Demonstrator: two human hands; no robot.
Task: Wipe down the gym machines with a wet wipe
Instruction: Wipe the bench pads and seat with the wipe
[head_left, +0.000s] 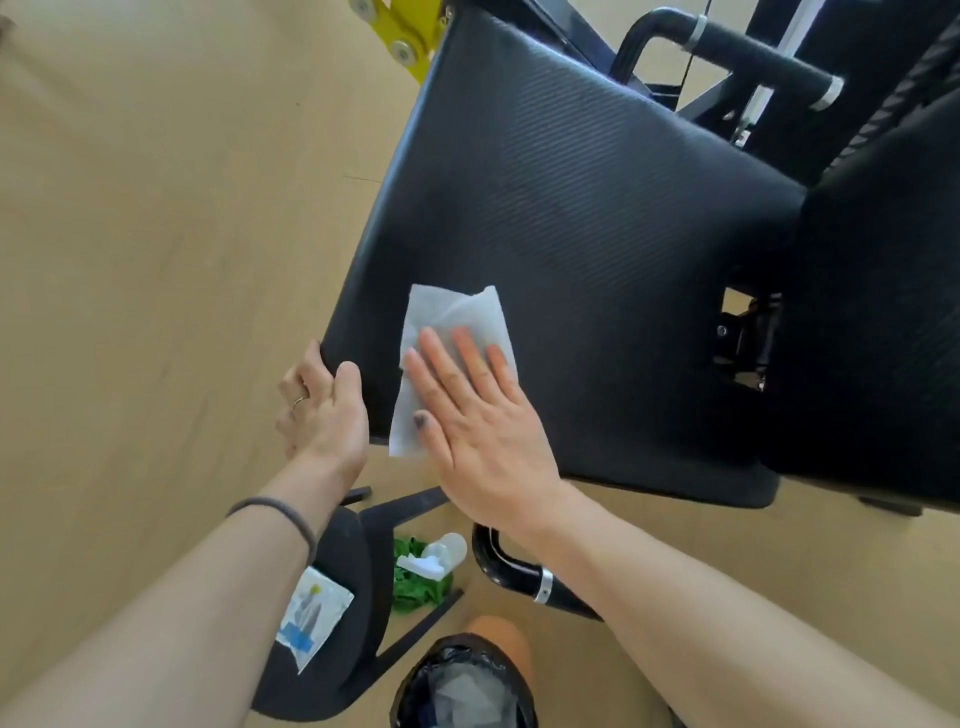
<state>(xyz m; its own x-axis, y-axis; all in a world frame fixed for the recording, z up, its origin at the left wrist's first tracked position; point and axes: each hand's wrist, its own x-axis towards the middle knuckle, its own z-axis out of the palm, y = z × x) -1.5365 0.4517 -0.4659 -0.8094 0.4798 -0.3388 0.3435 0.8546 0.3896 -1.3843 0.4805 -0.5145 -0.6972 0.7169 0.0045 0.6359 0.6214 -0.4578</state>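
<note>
Fingers of left hand (324, 410) curled round the corner of the ribbed black vinyl seat pad (571, 249), partly hidden beneath; flat, open right hand (480, 415) pressed thin white wet wipe (452, 358) onto its near corner.

Wet wipe (453, 358): lying on the seat pad (571, 218), near its left corner.
Stool (332, 613): standing below the pad.
Packet (311, 616): resting on the stool.
Bin (462, 686): sitting right of the stool.
</note>
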